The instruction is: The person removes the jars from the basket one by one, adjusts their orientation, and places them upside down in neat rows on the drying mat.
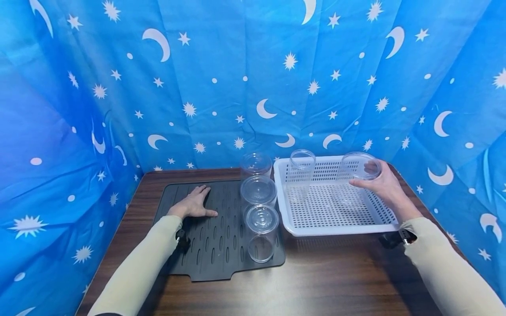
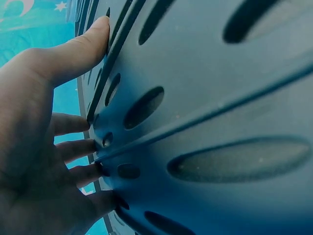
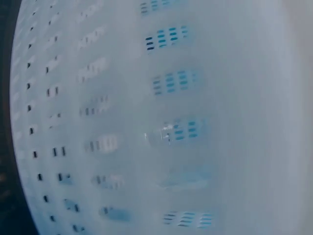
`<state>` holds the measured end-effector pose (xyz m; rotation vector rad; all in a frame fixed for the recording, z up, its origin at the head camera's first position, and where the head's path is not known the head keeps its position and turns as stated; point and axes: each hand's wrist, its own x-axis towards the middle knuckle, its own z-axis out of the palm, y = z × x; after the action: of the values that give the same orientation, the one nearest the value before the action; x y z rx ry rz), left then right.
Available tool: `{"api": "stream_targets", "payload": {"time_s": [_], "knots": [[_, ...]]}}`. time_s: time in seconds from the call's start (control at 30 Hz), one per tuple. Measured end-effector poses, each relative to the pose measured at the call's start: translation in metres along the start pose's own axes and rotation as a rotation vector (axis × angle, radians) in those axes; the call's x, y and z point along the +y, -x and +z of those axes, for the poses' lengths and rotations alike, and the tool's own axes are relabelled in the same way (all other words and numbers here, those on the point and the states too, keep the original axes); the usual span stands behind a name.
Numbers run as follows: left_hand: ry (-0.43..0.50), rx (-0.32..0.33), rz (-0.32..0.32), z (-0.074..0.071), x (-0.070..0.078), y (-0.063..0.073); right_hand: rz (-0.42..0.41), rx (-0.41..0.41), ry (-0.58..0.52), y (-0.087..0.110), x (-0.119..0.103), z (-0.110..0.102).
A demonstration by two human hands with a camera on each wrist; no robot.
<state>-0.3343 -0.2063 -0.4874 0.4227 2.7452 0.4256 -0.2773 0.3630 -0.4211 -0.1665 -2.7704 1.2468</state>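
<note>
Stretching nearest me, in front of the white basket (image 1: pixel 340 231), is the brown tabletop (image 1: pixel 316 276). To the basket's left lies a black mat (image 1: pixel 213 241), a near jar (image 1: pixel 262 239) standing on it, with a middle jar (image 1: pixel 258 191) and a far jar (image 1: pixel 256 164) lined up behind, close by the basket's left side. My left hand (image 1: pixel 193 204) rests on the mat, left of the basket, its fingers spread wide and holding nothing. My right hand (image 1: pixel 384 184) is at the basket's right end, thumb and fingers curled round a clear jar (image 1: pixel 348 169); I cannot tell whether its base touches the basket's floor. A second jar (image 1: pixel 301 175) stands inside the basket's left half. Behind the basket hangs a blue curtain (image 1: pixel 237 66). Too light a grip could let the smooth wall slide through my fingers; too low a lift could catch its base on the basket's rim. A careless leftward swing could topple the second jar, or the row beside the basket, since they stand tall and look light.
</note>
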Motion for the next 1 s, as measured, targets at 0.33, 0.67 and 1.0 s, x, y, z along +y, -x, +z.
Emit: {"api": "stream_targets", "payload": {"time_s": [0.33, 0.67, 1.0], "knots": [[0.002, 0.004, 0.003, -0.001, -0.001, 0.001, -0.089, 0.018, 0.034, 0.005, -0.03, -0.009], [0.004, 0.009, -0.002, -0.003, -0.002, 0.001, -0.211, 0.069, 0.054, 0.008, -0.056, -0.02], [0.005, 0.026, 0.03, 0.004, -0.003, 0.003, -0.311, 0.121, 0.093, 0.009, -0.085, -0.023]]}}
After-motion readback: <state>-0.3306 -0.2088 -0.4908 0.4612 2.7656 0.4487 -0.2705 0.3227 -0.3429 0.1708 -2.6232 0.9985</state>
